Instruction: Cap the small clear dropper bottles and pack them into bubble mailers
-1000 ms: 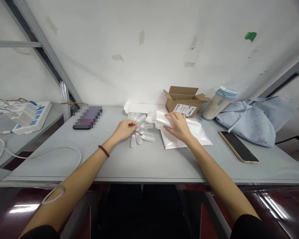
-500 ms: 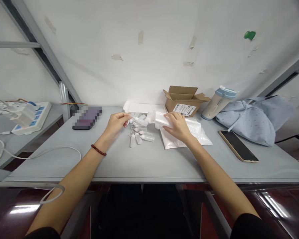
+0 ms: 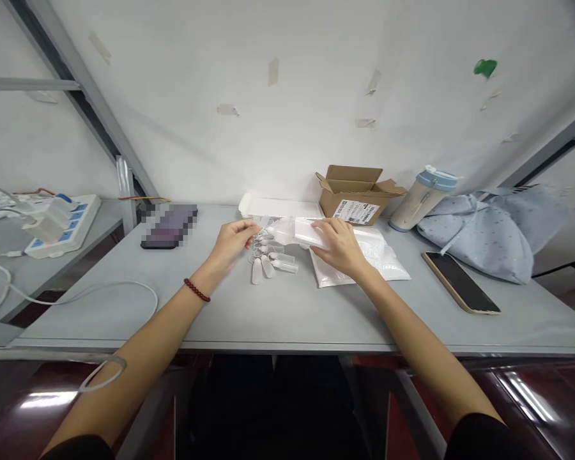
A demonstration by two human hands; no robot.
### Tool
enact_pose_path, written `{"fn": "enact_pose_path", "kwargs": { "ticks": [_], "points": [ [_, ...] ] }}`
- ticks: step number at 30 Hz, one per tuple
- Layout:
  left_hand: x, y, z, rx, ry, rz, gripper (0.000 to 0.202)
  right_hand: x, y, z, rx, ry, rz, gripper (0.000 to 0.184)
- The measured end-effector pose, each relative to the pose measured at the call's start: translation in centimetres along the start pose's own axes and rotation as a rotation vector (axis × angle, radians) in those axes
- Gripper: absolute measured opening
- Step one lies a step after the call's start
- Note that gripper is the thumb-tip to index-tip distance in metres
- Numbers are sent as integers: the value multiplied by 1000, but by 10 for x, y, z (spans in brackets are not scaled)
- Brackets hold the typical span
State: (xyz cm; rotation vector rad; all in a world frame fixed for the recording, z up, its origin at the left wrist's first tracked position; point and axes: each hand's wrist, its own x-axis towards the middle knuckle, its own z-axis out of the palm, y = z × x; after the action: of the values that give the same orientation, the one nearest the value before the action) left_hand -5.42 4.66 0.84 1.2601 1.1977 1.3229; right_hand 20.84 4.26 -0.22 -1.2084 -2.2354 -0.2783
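Observation:
My left hand [image 3: 232, 241] pinches a small clear plastic bottle [image 3: 268, 235] just above the grey table [image 3: 287, 306]. My right hand [image 3: 340, 246] grips a small clear plastic bag [image 3: 303, 231] and holds its mouth toward the bottle. Several more small bottles [image 3: 271, 262] lie on the table just below the two hands. A stack of white plastic bags [image 3: 364, 262] lies under and to the right of my right hand.
A white tray [image 3: 275, 207] and an open cardboard box [image 3: 357, 193] stand at the back. A tumbler [image 3: 421, 199], a blue cloth bag [image 3: 489, 230] and a phone [image 3: 460, 291] sit to the right. A dark device [image 3: 168, 227], white cable [image 3: 100, 291] and power strip [image 3: 62, 223] are left.
My left hand picked a small bottle from the pile and lifted it toward the bag. My right hand raised the clear bag off the stack and brought it leftward to meet the bottle.

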Motion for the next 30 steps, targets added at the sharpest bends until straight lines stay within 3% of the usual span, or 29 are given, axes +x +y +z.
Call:
{"fn": "enact_pose_path", "kwargs": {
  "ticks": [4,15,21,27,30],
  "points": [
    [-3,-2,3,70,-110,-6,18,0,0,0,21,21,-4,37],
    [-13,-3,14,193,-240,114,13,-1,-23,3,68,12,-139,37],
    [-18,-4,23,226,-350,24,10,-2,-34,1,75,-72,-159,41],
    [-17,8,15,231,-199,130,18,2,-16,-4,35,9,-61,36],
    [-14,13,4,360,-196,133,20,4,0,-8,4,49,23,36]
  ]
}}
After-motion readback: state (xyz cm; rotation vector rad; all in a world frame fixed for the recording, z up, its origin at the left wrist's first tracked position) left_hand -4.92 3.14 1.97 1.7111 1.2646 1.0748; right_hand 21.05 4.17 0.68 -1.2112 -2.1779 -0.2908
